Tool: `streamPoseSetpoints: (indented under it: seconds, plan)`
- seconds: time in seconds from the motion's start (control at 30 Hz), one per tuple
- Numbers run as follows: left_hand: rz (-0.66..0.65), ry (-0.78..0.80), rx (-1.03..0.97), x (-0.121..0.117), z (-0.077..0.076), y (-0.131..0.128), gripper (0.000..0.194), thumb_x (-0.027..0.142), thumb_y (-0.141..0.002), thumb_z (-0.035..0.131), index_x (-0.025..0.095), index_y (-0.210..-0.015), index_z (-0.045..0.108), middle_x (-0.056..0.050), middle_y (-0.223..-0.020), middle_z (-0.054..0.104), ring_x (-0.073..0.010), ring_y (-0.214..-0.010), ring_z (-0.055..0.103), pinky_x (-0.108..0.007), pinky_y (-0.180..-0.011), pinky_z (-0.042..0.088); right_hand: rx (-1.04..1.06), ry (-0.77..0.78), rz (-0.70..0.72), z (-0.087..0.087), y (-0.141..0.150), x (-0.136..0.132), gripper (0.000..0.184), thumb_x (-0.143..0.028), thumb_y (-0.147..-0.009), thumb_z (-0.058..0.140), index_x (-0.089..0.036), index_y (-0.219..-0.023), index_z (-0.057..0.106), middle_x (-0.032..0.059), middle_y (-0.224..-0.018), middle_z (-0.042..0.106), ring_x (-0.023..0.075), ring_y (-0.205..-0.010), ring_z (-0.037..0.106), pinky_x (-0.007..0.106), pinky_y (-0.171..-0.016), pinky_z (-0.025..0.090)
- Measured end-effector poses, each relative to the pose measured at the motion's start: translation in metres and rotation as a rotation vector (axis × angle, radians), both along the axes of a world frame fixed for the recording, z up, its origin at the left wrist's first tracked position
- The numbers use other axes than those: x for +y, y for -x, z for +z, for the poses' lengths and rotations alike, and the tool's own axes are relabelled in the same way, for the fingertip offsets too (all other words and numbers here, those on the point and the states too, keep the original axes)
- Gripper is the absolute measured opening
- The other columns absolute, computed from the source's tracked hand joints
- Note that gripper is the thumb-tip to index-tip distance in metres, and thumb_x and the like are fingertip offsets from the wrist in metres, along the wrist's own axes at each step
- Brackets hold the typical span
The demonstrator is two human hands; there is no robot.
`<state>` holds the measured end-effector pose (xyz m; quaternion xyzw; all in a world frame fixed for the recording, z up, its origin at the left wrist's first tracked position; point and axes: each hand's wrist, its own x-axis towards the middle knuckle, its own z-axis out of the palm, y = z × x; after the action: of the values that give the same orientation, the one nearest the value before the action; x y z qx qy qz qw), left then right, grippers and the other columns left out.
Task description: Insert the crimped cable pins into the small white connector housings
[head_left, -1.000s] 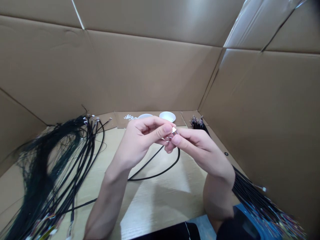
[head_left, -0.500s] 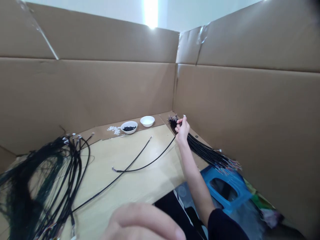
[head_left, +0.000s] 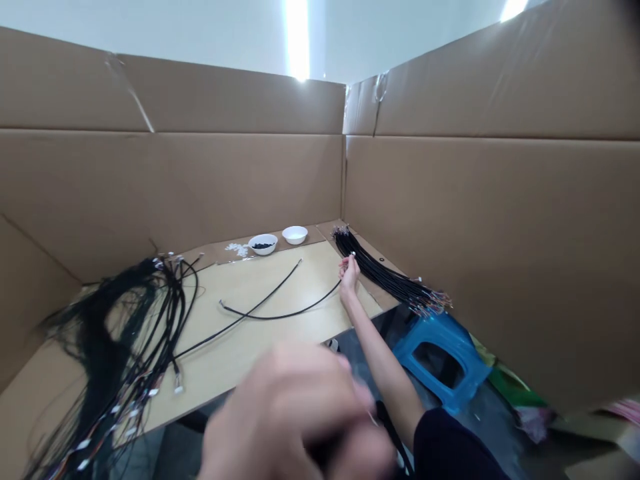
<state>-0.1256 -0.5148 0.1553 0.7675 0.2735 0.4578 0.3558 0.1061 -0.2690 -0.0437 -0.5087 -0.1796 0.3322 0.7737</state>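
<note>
My right hand (head_left: 349,273) reaches out to the far right of the wooden table (head_left: 250,347). Its fingers pinch the end of a long black cable (head_left: 280,313), with a small white connector at the fingertips. The cable curves back across the table to the left. Right beside this hand lies a straight bundle of black cables (head_left: 390,277) along the cardboard wall. My left hand (head_left: 295,413) is very close to the camera at the bottom, blurred, with fingers that look curled; whether it holds anything is unclear.
A big tangled heap of black cables (head_left: 125,333) covers the table's left side. At the back stand a white bowl of dark parts (head_left: 263,244), another white bowl (head_left: 295,234) and a small pile of white connectors (head_left: 237,249). Cardboard walls (head_left: 475,233) surround the table. A blue stool (head_left: 440,357) sits below right.
Both hands were together on a connector; they separated. My right hand went out to the right-hand bundle with the cable end, then drew back slightly. My left hand came close to the camera.
</note>
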Motion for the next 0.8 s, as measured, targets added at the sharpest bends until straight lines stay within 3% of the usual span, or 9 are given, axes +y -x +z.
streamPoseSetpoints:
  seconds: [0.03,0.1,0.17,0.27,0.37,0.47,0.57,0.63,0.8]
  plan:
    - [0.213,-0.098,-0.046,0.023,-0.007,-0.009,0.009,0.029,-0.092,0.074,0.036,-0.089,0.070,0.003,-0.087,0.075,-0.0246,-0.089,0.070,-0.042,-0.083,0.060,0.019,0.002,0.013,-0.004,0.003,-0.001,0.034,-0.041,-0.104,0.066,-0.016,-0.127,0.065,0.0087,-0.119,0.069,0.0206,-0.098,0.071,0.039,-0.084,0.063]
    - [0.470,-0.095,0.074,0.084,-0.024,-0.027,0.024,0.037,-0.106,0.054,0.026,-0.089,0.066,-0.001,-0.095,0.075,-0.0208,-0.094,0.069,-0.035,-0.088,0.058,0.052,0.007,0.040,-0.012,0.007,-0.004,0.034,-0.041,-0.104,0.066,-0.015,-0.126,0.065,0.0082,-0.117,0.069,0.0197,-0.095,0.071,0.037,-0.081,0.064]
    - [0.510,-0.008,0.215,0.152,-0.047,-0.041,0.027,0.035,-0.109,0.049,0.020,-0.099,0.069,-0.005,-0.104,0.076,-0.0213,-0.099,0.071,-0.034,-0.089,0.058,0.081,0.020,0.070,-0.021,0.009,-0.007,0.033,-0.040,-0.104,0.066,-0.015,-0.125,0.065,0.0079,-0.116,0.070,0.0190,-0.093,0.071,0.036,-0.079,0.064]
    - [0.574,0.120,0.446,0.233,-0.092,-0.055,0.022,0.033,-0.103,0.066,0.013,-0.113,0.069,-0.010,-0.118,0.072,-0.0244,-0.108,0.070,-0.046,-0.098,0.058,0.112,0.050,0.116,-0.034,0.011,-0.011,0.032,-0.038,-0.104,0.067,-0.015,-0.126,0.065,0.0079,-0.117,0.069,0.0192,-0.094,0.071,0.036,-0.080,0.064]
    - [0.575,0.188,0.623,0.275,-0.136,-0.064,0.032,0.035,-0.101,0.070,0.015,-0.125,0.067,-0.012,-0.129,0.068,-0.0270,-0.116,0.068,-0.050,-0.101,0.059,0.131,0.069,0.147,-0.044,0.012,-0.015,0.030,-0.037,-0.104,0.068,-0.015,-0.124,0.066,0.0068,-0.113,0.069,0.0176,-0.089,0.070,0.033,-0.076,0.063]
    - [0.534,0.189,0.716,0.295,-0.160,-0.068,0.032,0.036,-0.102,0.069,0.015,-0.126,0.067,-0.012,-0.129,0.068,-0.0266,-0.115,0.068,-0.049,-0.100,0.059,0.148,0.057,0.173,-0.049,0.014,-0.018,0.025,-0.036,-0.104,0.068,-0.014,-0.117,0.066,0.0035,-0.101,0.069,0.0130,-0.076,0.066,0.026,-0.065,0.060]
    - [0.467,0.143,0.736,0.307,-0.163,-0.064,0.030,0.038,-0.103,0.067,0.015,-0.121,0.068,-0.010,-0.120,0.070,-0.0235,-0.105,0.070,-0.045,-0.093,0.061,0.164,0.022,0.197,-0.047,0.017,-0.018,0.021,-0.034,-0.105,0.067,-0.014,-0.108,0.065,-0.0016,-0.085,0.063,0.0072,-0.059,0.055,0.018,-0.050,0.048]
    - [0.406,0.087,0.713,0.308,-0.153,-0.058,0.028,0.039,-0.105,0.064,0.014,-0.118,0.067,-0.008,-0.111,0.070,-0.0209,-0.096,0.070,-0.042,-0.089,0.061,0.168,-0.026,0.219,-0.036,0.018,-0.016,0.021,-0.034,-0.105,0.066,-0.014,-0.103,0.064,-0.0045,-0.078,0.058,0.0043,-0.051,0.045,0.015,-0.042,0.038]
    - [0.229,-0.081,0.611,0.278,-0.090,-0.043,0.024,0.032,-0.110,0.043,0.020,-0.103,0.063,-0.003,-0.090,0.070,-0.0189,-0.081,0.066,-0.031,-0.077,0.049,0.101,-0.263,0.345,0.040,0.020,-0.005,0.032,-0.041,-0.092,0.079,-0.016,-0.104,0.063,-0.0084,-0.071,0.051,0.0007,-0.045,0.024,0.013,-0.039,0.020]
